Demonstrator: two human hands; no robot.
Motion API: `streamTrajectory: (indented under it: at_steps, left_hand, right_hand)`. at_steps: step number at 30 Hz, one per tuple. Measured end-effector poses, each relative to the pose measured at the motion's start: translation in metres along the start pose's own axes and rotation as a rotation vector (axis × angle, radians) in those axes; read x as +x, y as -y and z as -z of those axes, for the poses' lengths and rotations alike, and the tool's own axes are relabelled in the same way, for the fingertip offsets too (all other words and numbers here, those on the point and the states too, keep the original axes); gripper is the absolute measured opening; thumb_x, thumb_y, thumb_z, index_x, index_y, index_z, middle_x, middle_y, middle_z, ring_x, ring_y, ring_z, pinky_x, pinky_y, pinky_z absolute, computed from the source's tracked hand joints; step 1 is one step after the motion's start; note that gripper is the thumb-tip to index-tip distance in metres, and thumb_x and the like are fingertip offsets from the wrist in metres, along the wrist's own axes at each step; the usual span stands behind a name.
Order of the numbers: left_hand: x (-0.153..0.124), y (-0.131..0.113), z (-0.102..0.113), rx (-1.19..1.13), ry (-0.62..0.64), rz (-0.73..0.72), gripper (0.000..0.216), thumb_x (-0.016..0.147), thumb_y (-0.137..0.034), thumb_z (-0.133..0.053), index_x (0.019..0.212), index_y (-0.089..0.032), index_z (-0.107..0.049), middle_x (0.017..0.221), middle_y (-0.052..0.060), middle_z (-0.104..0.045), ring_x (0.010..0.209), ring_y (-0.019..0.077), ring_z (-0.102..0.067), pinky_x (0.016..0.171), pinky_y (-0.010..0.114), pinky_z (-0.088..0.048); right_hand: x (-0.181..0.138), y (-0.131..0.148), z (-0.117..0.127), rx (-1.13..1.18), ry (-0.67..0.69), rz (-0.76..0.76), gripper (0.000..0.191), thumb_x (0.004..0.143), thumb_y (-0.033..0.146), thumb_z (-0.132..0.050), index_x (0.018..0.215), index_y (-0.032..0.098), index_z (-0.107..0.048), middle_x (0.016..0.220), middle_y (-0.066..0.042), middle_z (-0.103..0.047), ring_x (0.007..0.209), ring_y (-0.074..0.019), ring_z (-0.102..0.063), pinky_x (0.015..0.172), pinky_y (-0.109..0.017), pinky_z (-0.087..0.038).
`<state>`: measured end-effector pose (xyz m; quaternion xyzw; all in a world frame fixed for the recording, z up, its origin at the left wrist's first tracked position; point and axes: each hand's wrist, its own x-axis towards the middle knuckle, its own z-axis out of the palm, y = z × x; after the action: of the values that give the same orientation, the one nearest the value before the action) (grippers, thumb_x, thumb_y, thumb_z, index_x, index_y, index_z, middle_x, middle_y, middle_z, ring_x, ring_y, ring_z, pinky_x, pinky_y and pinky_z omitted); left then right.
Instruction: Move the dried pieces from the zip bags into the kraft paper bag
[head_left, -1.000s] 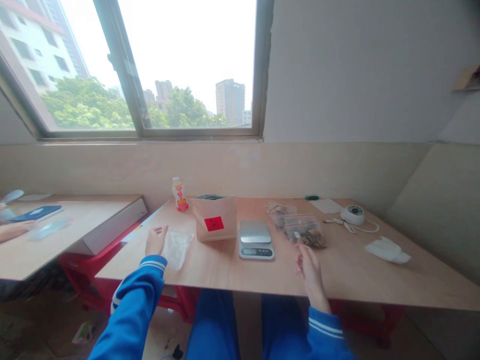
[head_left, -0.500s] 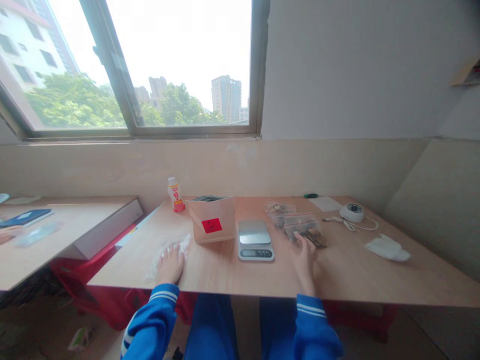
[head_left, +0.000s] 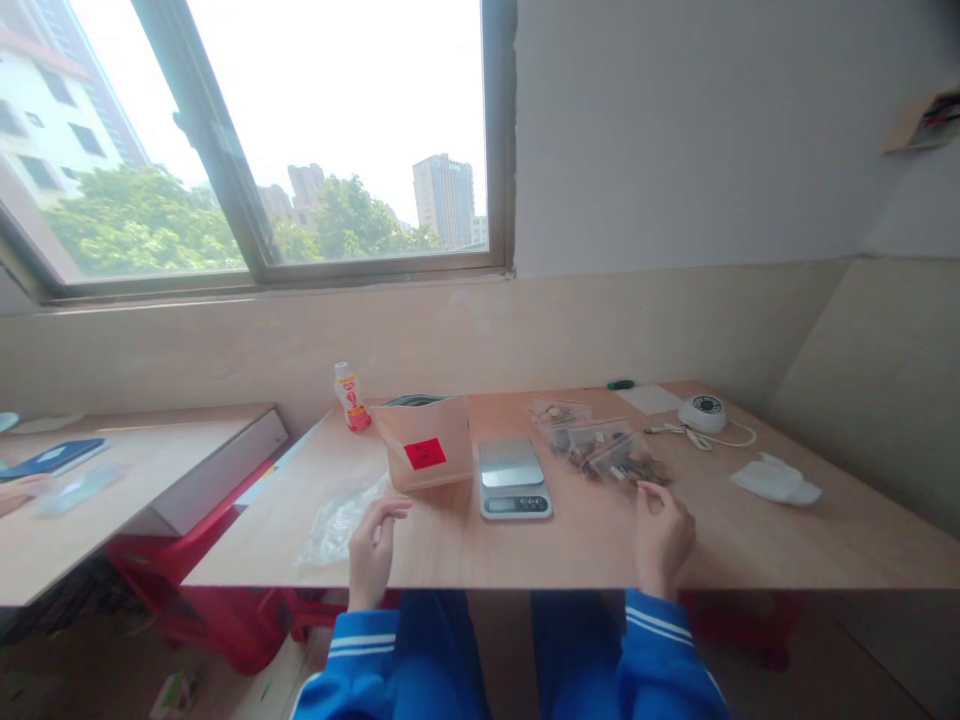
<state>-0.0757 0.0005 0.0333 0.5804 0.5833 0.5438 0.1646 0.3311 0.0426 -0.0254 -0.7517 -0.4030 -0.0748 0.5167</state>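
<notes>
My left hand (head_left: 373,548) hovers over the near edge of the wooden table (head_left: 750,540), its fingers loosely curved and apart, holding nothing. It is just right of a flat clear plastic bag (head_left: 335,522). My right hand (head_left: 661,535) has its fingers curled at the near corner of a clear zip bag of small brown pieces (head_left: 628,464). Two more such zip bags (head_left: 559,412) lie behind it. Between my hands sits a small digital scale (head_left: 514,478), with a tan pouch bearing a red label (head_left: 425,450) to its left.
A small bottle (head_left: 347,397) stands at the back left. At the back right are a green pen (head_left: 620,384), a paper sheet (head_left: 652,398) and a white round device with a cable (head_left: 703,408); a white cloth (head_left: 776,480) lies nearer. Another person's hand (head_left: 13,495) rests on the left table (head_left: 150,470).
My left hand lifted off the clear plastic bag and moved right. My right hand drew back and right from the zip bags, and the front zip bag has shifted right.
</notes>
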Motion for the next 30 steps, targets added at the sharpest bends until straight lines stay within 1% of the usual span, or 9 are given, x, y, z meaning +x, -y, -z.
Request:
streamTrajectory:
  at_steps: [3, 6, 11, 16, 18, 21, 23, 26, 30]
  left_hand:
    - [-0.032, -0.025, -0.033, -0.132, 0.007, 0.047, 0.023, 0.082, -0.027, -0.043, 0.079, -0.023, -0.066, 0.077, 0.003, -0.064, 0.068, 0.0175, -0.059, 0.067, 0.03, -0.046]
    - [-0.057, -0.037, -0.054, -0.237, 0.196, 0.059, 0.023, 0.082, -0.025, -0.044, 0.074, -0.022, -0.066, 0.078, 0.003, -0.063, 0.064, 0.0158, -0.056, 0.063, 0.028, -0.044]
    - [-0.076, -0.044, -0.066, -0.259, 0.391, 0.102, 0.025, 0.081, -0.021, -0.043, 0.076, -0.021, -0.068, 0.075, 0.004, -0.061, 0.064, 0.0162, -0.056, 0.064, 0.029, -0.042]
    - [-0.081, -0.052, -0.069, -0.259, 0.446, 0.167, 0.025, 0.082, -0.024, -0.043, 0.084, -0.021, -0.068, 0.067, 0.003, -0.059, 0.065, 0.0182, -0.056, 0.067, 0.03, -0.043]
    - [-0.081, -0.06, -0.07, -0.275, 0.433, 0.188, 0.024, 0.084, -0.027, -0.044, 0.089, -0.021, -0.067, 0.077, 0.005, -0.064, 0.068, 0.0185, -0.057, 0.069, 0.031, -0.043]
    - [-0.078, -0.074, -0.072, -0.287, 0.391, 0.177, 0.026, 0.085, -0.032, -0.047, 0.101, -0.023, -0.065, 0.101, 0.008, -0.066, 0.082, 0.0203, -0.06, 0.073, 0.032, -0.045]
    - [-0.075, -0.083, -0.073, -0.303, 0.329, 0.115, 0.032, 0.085, -0.034, -0.052, 0.114, -0.024, -0.061, 0.115, 0.01, -0.062, 0.1, 0.023, -0.059, 0.085, 0.035, -0.045]
    - [-0.071, -0.093, -0.076, -0.347, 0.221, 0.044, 0.047, 0.08, -0.034, -0.061, 0.126, -0.025, -0.054, 0.129, 0.01, -0.055, 0.122, 0.0256, -0.049, 0.101, 0.039, -0.037]
    - [-0.07, -0.097, -0.074, -0.36, 0.278, 0.121, 0.03, 0.081, -0.039, -0.061, 0.105, -0.022, -0.065, 0.105, 0.009, -0.067, 0.102, 0.0243, -0.061, 0.091, 0.037, -0.046]
  right_hand:
    - [-0.008, 0.001, -0.005, -0.025, 0.046, 0.07, 0.031, 0.081, 0.029, -0.05, 0.101, 0.012, -0.066, 0.097, -0.018, -0.065, 0.089, -0.029, -0.055, 0.078, -0.037, -0.038]
    - [-0.011, 0.003, -0.016, -0.085, 0.139, 0.08, 0.036, 0.076, 0.024, -0.053, 0.109, 0.013, -0.063, 0.108, -0.018, -0.061, 0.096, -0.0296, -0.054, 0.079, -0.038, -0.038]
    - [-0.008, 0.0, -0.018, -0.129, 0.15, 0.011, 0.021, 0.076, 0.024, -0.049, 0.083, 0.015, -0.066, 0.096, -0.016, -0.062, 0.087, -0.0295, -0.054, 0.076, -0.04, -0.038]
    - [-0.016, 0.017, 0.011, 0.023, 0.049, -0.027, 0.023, 0.077, 0.036, -0.049, 0.08, 0.016, -0.061, 0.082, -0.016, -0.064, 0.081, -0.0302, -0.055, 0.075, -0.041, -0.04]
    - [-0.016, 0.037, 0.031, 0.127, 0.006, -0.054, 0.025, 0.078, 0.039, -0.049, 0.083, 0.017, -0.058, 0.082, -0.016, -0.065, 0.079, -0.0293, -0.057, 0.073, -0.04, -0.042]
    - [-0.013, 0.077, 0.058, 0.285, 0.046, -0.102, 0.029, 0.078, 0.046, -0.055, 0.089, 0.019, -0.057, 0.084, -0.013, -0.066, 0.077, -0.0272, -0.06, 0.071, -0.038, -0.044]
    - [-0.014, 0.103, 0.069, 0.477, 0.155, -0.126, 0.033, 0.077, 0.051, -0.058, 0.088, 0.02, -0.056, 0.084, -0.01, -0.067, 0.076, -0.025, -0.062, 0.071, -0.036, -0.047]
    - [-0.026, 0.134, 0.071, 0.763, 0.498, -0.106, 0.036, 0.077, 0.055, -0.06, 0.087, 0.021, -0.055, 0.077, -0.006, -0.068, 0.073, -0.0224, -0.064, 0.07, -0.032, -0.049]
    - [-0.056, 0.155, 0.048, 0.901, 0.842, -0.005, 0.031, 0.084, 0.052, -0.055, 0.085, 0.021, -0.055, 0.065, 0.0, -0.06, 0.064, -0.0177, -0.06, 0.066, -0.029, -0.048]
